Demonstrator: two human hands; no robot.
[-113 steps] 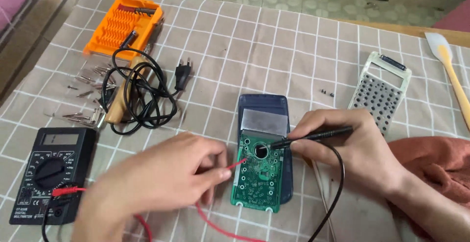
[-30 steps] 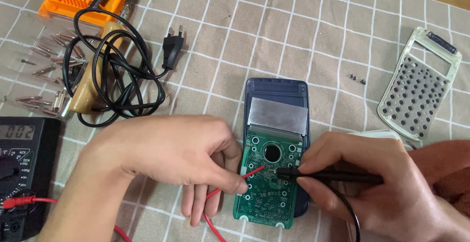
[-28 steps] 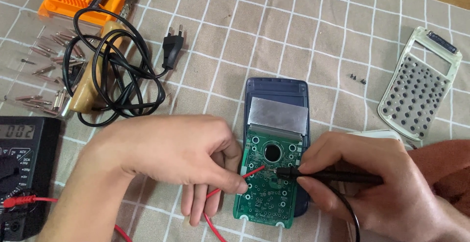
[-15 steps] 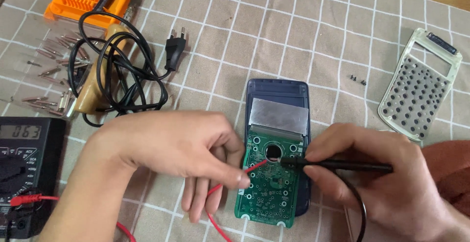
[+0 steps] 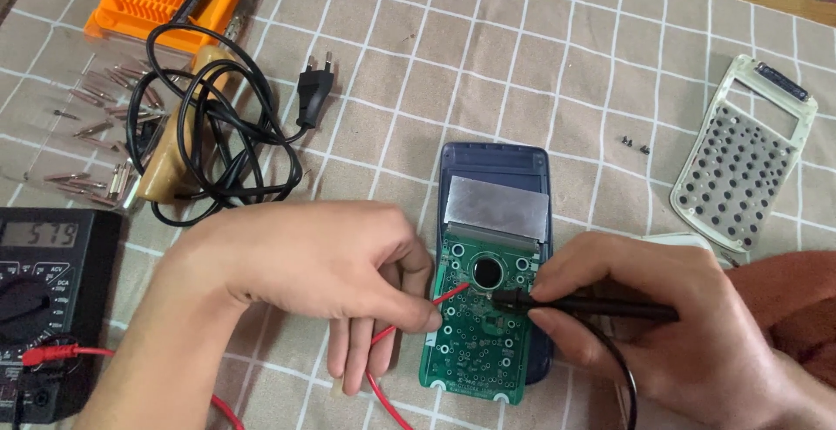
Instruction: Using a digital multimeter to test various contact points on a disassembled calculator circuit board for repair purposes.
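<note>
Red probe (image 5: 448, 293) pinched in the left hand (image 5: 305, 265), black probe (image 5: 583, 306) gripped pen-fashion in the closed right hand (image 5: 662, 317); both tips meet the green circuit board (image 5: 477, 334), near centre of the bench (image 5: 522, 64), seemingly at neighbouring solder points. The board rests in its blue calculator shell (image 5: 495, 162), keeping it steady. Left, the black multimeter (image 5: 48, 299) faces upward for reading; far left, the soldering iron (image 5: 178, 143) lies aside.

Green circuit board (image 5: 475, 343) lies in blue plastic calculator shell (image 5: 495, 169), centre; black multimeter (image 5: 43, 308) far left; grey perforated keypad cover (image 5: 740, 173) right; coiled black cable (image 5: 209, 134) behind-left.
</note>
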